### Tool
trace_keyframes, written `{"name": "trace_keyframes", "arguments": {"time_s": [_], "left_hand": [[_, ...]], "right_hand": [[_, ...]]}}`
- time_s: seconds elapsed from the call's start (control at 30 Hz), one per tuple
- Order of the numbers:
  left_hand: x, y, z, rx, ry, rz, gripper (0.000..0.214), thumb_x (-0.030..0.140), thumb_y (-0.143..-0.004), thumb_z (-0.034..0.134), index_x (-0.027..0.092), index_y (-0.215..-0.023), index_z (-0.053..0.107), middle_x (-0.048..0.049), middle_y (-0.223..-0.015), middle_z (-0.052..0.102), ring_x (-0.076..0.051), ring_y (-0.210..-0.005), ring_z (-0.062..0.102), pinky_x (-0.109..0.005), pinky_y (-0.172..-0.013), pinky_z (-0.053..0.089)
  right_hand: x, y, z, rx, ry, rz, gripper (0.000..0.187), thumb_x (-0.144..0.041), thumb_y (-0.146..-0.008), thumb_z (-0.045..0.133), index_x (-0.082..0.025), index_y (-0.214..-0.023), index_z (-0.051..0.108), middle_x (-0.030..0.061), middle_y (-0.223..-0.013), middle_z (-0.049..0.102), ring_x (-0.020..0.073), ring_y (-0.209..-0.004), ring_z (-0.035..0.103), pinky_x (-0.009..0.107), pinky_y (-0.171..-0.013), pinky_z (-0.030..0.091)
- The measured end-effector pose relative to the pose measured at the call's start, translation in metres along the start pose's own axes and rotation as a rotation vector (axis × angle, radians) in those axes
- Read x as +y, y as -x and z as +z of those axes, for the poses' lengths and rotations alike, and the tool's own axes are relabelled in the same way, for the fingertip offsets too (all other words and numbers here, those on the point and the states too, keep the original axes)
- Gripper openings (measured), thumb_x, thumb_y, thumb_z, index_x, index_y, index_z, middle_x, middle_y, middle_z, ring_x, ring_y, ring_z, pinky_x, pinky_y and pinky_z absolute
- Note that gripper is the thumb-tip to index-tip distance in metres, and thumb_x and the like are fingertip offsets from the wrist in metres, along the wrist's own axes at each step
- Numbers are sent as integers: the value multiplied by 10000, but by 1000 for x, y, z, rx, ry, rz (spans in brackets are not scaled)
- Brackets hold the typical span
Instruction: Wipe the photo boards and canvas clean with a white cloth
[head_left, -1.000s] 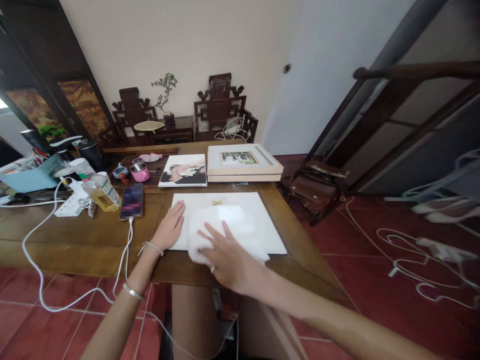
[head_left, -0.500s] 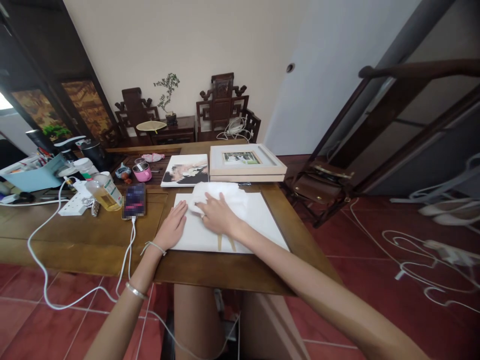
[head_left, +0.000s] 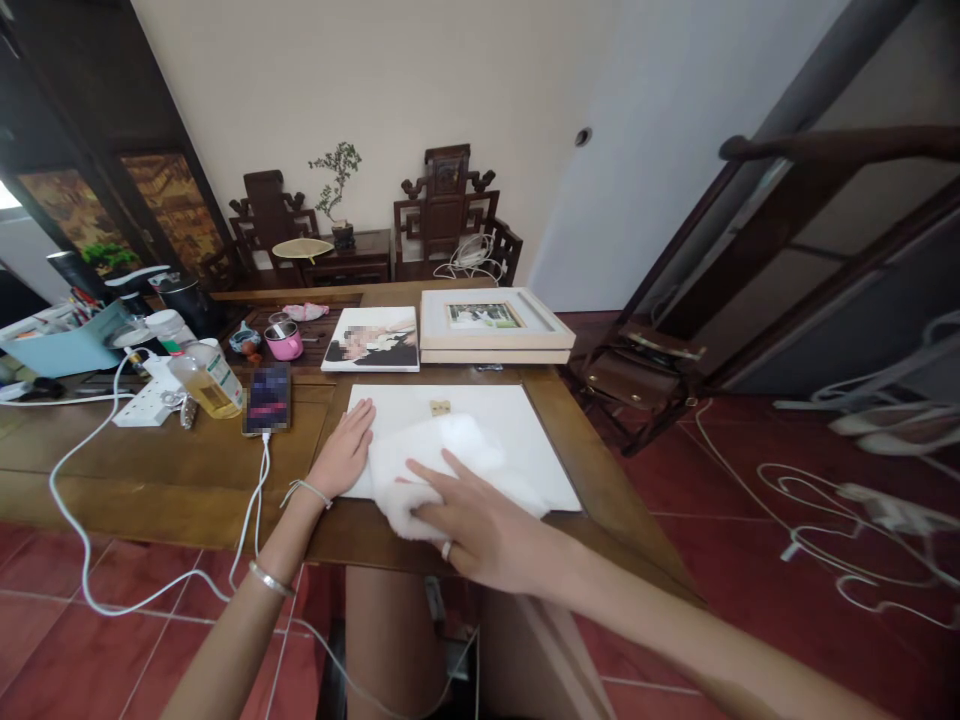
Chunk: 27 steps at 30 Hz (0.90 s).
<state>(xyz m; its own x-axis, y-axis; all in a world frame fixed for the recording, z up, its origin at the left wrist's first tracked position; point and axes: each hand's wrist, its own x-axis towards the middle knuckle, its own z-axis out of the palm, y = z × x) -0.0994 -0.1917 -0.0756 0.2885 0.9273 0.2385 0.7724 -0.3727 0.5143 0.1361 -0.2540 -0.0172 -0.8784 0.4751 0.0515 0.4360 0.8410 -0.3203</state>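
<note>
A white flat panel [head_left: 405, 400] lies on the wooden table in front of me, a small tan fitting [head_left: 440, 408] showing near its far middle. My left hand [head_left: 346, 448] rests flat on the panel's left edge, fingers stretched out. Over the near part of the panel, my right hand [head_left: 480, 520] holds a white cloth [head_left: 442, 440] against the surface, its fingers on top and the cloth bunched by the thumb. Part of the cloth hangs past the panel's near edge.
Behind the panel stand a photo canvas [head_left: 371, 340] and stacked picture frames [head_left: 495, 325]. Leftward are a phone [head_left: 267, 398] on a charging cable, a bottle [head_left: 210, 380], a power strip [head_left: 146, 400], a pink cup [head_left: 283, 340] and a blue box [head_left: 67, 345].
My right hand has drawn the cloth from the panel's far side toward me, uncovering the small tan fitting. My left hand has stayed in place.
</note>
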Motion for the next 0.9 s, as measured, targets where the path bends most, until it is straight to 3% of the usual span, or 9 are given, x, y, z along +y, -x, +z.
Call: {"name": "trace_keyframes", "arguments": {"time_s": [0.1, 0.2, 0.3, 0.37, 0.5, 0.63, 0.77, 0.9], "left_hand": [[0, -1, 1, 4, 24, -10, 471, 302, -901, 294, 142, -1334, 389, -99, -1442, 322, -182, -1358, 226, -411, -1125, 145], [2, -1, -1, 10, 127, -55, 494, 366, -893, 328, 144, -1327, 404, -90, -1441, 323, -184, -1360, 220, -400, -1130, 114], [6, -3, -7, 60, 362, -171, 538, 445, -902, 286, 136, -1322, 414, -84, -1429, 348, -185, -1346, 260, -371, -1128, 135], [8, -4, -11, 116, 529, -228, 565, 483, -910, 225, 151, -1330, 405, -64, -1426, 359, -186, -1331, 295, -354, -1118, 181], [9, -4, -14, 185, 624, -265, 589, 515, -912, 160, 183, -1341, 390, -32, -1435, 343, -196, -1337, 280, -360, -1110, 206], [13, -1, -11, 158, 460, -181, 580, 476, -926, 134, 161, -1335, 398, -49, -1420, 366, -177, -1333, 292, -366, -1116, 200], [16, 2, -7, 76, 230, -53, 500, 421, -933, 194, 197, -1250, 509, -41, -1367, 448, -173, -1312, 336, -406, -1125, 160], [13, 1, -3, 50, 145, -32, 470, 401, -927, 242, 184, -1225, 533, -57, -1339, 482, -187, -1295, 366, -432, -1120, 163]], "right_hand": [[22, -15, -5, 64, 18, 81, 404, -68, -715, 444, -148, -1094, 557, 142, -1175, 579, 230, -1335, 224, 510, -1075, 139], [37, -46, -6, 107, 125, 221, 422, -81, -751, 428, -105, -1160, 530, 196, -1193, 559, 292, -1313, 264, 576, -1024, 185], [35, -73, 0, 143, 199, 270, 406, -126, -782, 442, -114, -1177, 532, 199, -1292, 485, 343, -1302, 258, 635, -989, 174], [25, -80, 5, 134, 208, 200, 393, -144, -790, 451, -139, -1174, 540, 169, -1362, 418, 344, -1315, 224, 646, -994, 142], [0, -65, 7, 75, 172, -50, 371, -118, -780, 449, -168, -1129, 566, 122, -1369, 424, 296, -1331, 203, 599, -1031, 128], [-11, -34, -7, -66, 75, -197, 313, -123, -760, 468, -182, -1041, 591, 99, -1176, 595, 251, -1314, 260, 542, -1053, 158], [0, -10, -20, -84, 11, 16, 366, -101, -740, 444, -184, -1075, 569, 108, -1156, 598, 241, -1282, 331, 480, -1054, 198], [26, -19, -28, 2, 56, 221, 398, -95, -772, 394, -154, -1142, 530, 137, -1183, 572, 274, -1186, 438, 445, -993, 279]]}}
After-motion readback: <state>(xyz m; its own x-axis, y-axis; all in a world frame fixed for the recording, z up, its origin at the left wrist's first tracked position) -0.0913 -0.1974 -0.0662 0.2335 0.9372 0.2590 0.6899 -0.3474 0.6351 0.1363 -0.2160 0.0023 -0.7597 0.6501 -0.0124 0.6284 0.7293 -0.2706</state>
